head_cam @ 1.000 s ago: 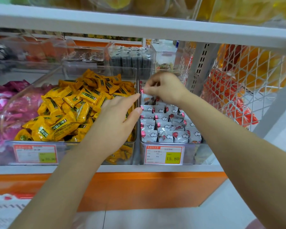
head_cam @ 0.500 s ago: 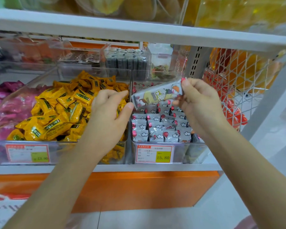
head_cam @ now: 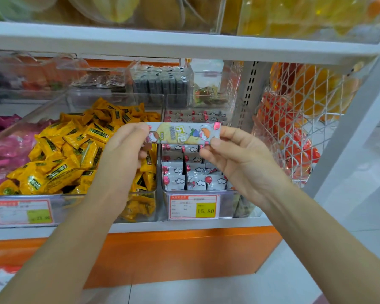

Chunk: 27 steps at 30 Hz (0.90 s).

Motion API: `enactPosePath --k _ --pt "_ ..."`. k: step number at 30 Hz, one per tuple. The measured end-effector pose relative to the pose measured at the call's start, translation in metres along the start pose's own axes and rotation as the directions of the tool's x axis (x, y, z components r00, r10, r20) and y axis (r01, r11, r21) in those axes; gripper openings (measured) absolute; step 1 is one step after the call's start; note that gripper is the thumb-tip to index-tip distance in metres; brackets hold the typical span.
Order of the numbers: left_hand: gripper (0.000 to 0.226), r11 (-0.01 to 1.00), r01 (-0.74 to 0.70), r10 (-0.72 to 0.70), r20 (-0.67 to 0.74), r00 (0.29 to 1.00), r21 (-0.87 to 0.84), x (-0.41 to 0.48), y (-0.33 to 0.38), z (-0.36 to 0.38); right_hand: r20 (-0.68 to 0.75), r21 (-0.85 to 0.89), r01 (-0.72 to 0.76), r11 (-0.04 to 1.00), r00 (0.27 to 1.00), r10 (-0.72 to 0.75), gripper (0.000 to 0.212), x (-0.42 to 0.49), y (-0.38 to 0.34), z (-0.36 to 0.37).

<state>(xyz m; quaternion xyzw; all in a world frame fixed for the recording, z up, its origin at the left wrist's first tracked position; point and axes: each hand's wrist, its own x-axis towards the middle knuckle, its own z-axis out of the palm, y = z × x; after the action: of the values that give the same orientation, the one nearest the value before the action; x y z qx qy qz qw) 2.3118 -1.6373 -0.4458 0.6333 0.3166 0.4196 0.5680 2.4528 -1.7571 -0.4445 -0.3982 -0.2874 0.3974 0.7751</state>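
A long grey snack packet (head_cam: 182,133) with cartoon print is held level in front of the shelf. My left hand (head_cam: 124,150) pinches its left end and my right hand (head_cam: 235,154) pinches its right end. Below and behind it stands a clear bin (head_cam: 226,202) packed with rows of the same grey packets with red and cloud marks, with a 15.80 price tag (head_cam: 194,206) on its front.
A clear bin of yellow wrapped sweets (head_cam: 70,154) sits to the left, pink packets (head_cam: 2,150) further left. Dark packs (head_cam: 162,84) stand behind. A white wire basket (head_cam: 298,119) with orange bags is at the right. A white shelf board (head_cam: 184,43) runs overhead.
My right hand lifted one packet out of the grey-packet bin and turned it level. My left hand left the bin's edge and took the packet's left end.
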Motion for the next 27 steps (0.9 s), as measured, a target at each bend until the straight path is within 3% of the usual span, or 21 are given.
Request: enactPosePath --k 8,21,27 --pt "0.030 1.000 -0.017 0.016 0.056 0.998 0.017 -0.003 0.003 -0.008 -0.053 -0.009 0.056 0.998 0.997 -0.056 0.015 -0.001 0.001 0.005" --pt "0.028 0.999 0.028 -0.020 0.308 0.951 -0.020 0.000 0.006 -0.017 -0.105 -0.015 0.069 0.997 0.992 -0.070 0.031 -0.001 -0.001 0.001" --pt "0.031 0.999 0.018 -0.004 0.362 0.932 -0.035 0.000 0.005 -0.020 -0.115 -0.058 0.112 0.992 0.986 -0.118 0.030 -0.001 -0.001 0.000"
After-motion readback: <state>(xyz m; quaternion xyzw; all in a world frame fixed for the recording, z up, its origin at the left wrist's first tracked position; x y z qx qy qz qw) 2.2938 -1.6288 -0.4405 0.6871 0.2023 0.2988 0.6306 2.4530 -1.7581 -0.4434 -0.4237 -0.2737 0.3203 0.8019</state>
